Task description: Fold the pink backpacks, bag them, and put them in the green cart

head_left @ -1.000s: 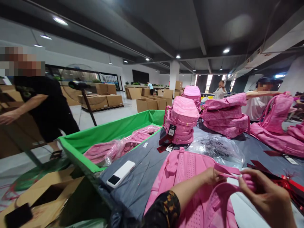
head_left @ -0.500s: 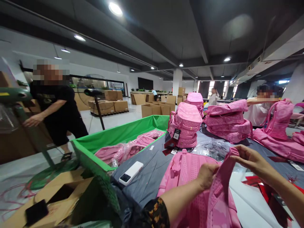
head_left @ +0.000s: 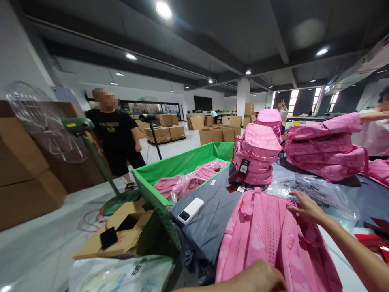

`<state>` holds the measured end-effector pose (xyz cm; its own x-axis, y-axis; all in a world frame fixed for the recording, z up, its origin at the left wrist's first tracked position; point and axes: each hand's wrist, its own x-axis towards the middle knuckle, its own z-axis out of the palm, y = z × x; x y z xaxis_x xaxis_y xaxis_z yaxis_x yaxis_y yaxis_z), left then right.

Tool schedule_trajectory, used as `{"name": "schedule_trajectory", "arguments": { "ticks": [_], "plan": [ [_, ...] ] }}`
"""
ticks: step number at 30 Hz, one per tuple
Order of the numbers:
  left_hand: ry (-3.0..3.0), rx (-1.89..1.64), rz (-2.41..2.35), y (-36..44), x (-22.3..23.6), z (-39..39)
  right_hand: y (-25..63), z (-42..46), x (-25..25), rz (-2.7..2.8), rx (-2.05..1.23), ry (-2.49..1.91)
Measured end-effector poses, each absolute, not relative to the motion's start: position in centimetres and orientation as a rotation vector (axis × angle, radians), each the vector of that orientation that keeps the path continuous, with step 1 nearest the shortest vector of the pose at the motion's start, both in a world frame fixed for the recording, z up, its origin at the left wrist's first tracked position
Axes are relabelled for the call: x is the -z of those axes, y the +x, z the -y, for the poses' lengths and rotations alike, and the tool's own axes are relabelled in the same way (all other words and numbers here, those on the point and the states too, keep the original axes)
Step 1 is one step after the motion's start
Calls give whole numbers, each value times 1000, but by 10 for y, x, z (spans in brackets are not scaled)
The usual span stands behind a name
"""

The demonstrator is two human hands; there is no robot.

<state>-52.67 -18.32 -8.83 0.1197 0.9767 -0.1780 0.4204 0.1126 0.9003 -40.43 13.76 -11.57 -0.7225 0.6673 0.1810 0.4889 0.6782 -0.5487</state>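
Note:
A pink camouflage backpack [head_left: 258, 231] lies on the dark-covered table in front of me, its back panel and shoulder straps facing up. My right hand [head_left: 306, 209] is at the upper right of the bag, near the top of the right shoulder strap [head_left: 290, 231]. Its thumb and forefinger are apart, and nothing is pinched between them. Low over the bag, at the bottom edge of the view, is my left hand [head_left: 259, 278]. It is blurred and its fingers are hidden, so I cannot tell whether it grips the strap's lower part.
Upright pink backpacks [head_left: 258, 152] with tags stand behind, beside a pile of backpacks [head_left: 325, 148]. A white device [head_left: 191, 211] lies left of the bag. A green bin [head_left: 182, 164] holds plastic-wrapped pink goods. Beyond stand a fan [head_left: 77, 125] and a person [head_left: 112, 129]; another person's arm reaches the pile.
My view has swung left. The strap that both hands held raised now lies on the backpack; my right hand has let go, and my left hand has moved down toward me.

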Motion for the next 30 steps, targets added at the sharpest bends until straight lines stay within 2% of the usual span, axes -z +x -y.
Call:
{"name": "schedule_trajectory", "arguments": {
  "ticks": [4, 6, 9, 12, 15, 23, 26, 30],
  "plan": [
    [1557, -859, -2145, -601, 55, 128, -407, -136, 139, 2556, -717, -877],
    [1448, -738, -2365, -628, 58, 88, -407, -127, 152, 2508, -699, -829],
    [1328, -617, -2405, -641, 81, 40, -401, -114, 170, 2318, -672, -760],
    [1454, -782, -2385, -630, 108, 23, -390, -104, 182, 2186, -674, -712],
    [1628, -961, -2327, -620, 123, 31, -381, -94, 189, 2153, -548, -631],
    [1929, -990, -2215, -615, 137, 89, -358, -28, 195, 2210, 68, -540],
    [2015, -894, -2237, -604, 155, 115, -343, -3, 196, 2294, 77, -535],
    [2106, -608, -2199, -597, 173, 131, -333, 4, 201, 2380, -160, -680]
  ]
}}
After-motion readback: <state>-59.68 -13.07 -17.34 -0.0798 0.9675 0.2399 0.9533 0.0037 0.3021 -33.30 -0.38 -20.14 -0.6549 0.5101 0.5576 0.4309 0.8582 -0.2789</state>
